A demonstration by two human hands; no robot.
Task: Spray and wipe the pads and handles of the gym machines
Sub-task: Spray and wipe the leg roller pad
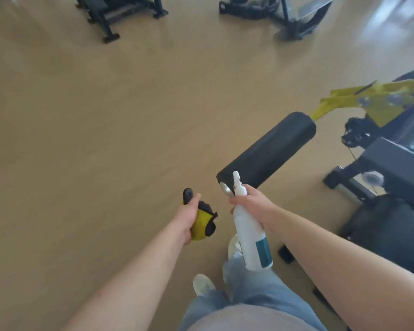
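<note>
My right hand (251,204) grips the neck of a white spray bottle (251,237) with a teal label, its nozzle close to the near end of a black cylindrical roller pad (270,149). This pad sticks out from a gym machine (397,168) at the right. My left hand (188,217) holds a bunched yellow and black cloth (203,223), a little left of the pad's end and apart from it.
Two black machine bases stand at the far side, one (120,13) top left and one (285,15) top right. Yellow parts (373,101) of the machine show at the right. A wide tan floor (93,127) lies left. My feet (203,284) stand below.
</note>
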